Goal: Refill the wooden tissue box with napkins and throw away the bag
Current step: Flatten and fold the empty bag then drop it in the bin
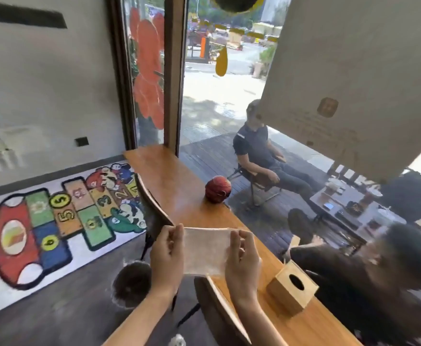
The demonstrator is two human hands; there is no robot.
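Observation:
I hold a clear plastic bag (205,250) stretched flat between both hands, above the near edge of the wooden counter (179,186). My left hand (167,253) pinches its left edge and my right hand (243,258) pinches its right edge. Whether any napkins are inside the bag is hard to tell. The wooden tissue box (292,287) stands on the counter to the right of my right hand, its oval opening facing up and towards me.
A reddish ball (218,189) sits farther along the counter by the window. Dark chair backs (154,208) stand along the counter's left side. A colourful play mat (54,221) covers the floor at left. People sit outside beyond the glass.

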